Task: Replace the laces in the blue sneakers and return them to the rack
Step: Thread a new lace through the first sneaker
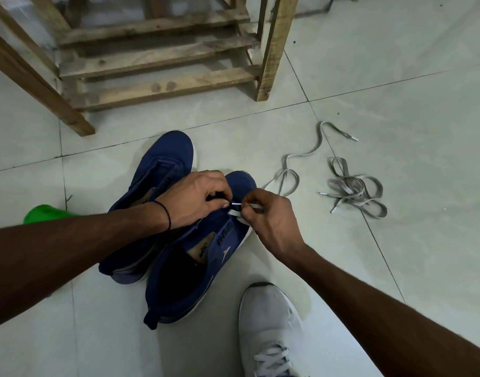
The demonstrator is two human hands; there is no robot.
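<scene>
A grey laced shoe (271, 330) on the person's own foot fills the bottom edge, just beside the heel of the nearer blue sneaker (200, 268). Both forearms reach in from the lower corners and meet over that sneaker's front. The left hand (195, 200), with a black band (166, 213) on its wrist, is curled knuckles-up and pinches the stiff tip of a white lace (234, 212). The right hand (268, 221) pinches the same lace just beside it, fingers bent in tight. The second blue sneaker (157, 164) lies touching the first on its left, toe toward the wooden rack (157, 63), with a strip of bare tiled floor (396, 77) between them. Two grey laces, one loose (290, 170) and one tangled (353, 191), lie on the floor to the right. A green object (43, 213) shows behind the left forearm.
</scene>
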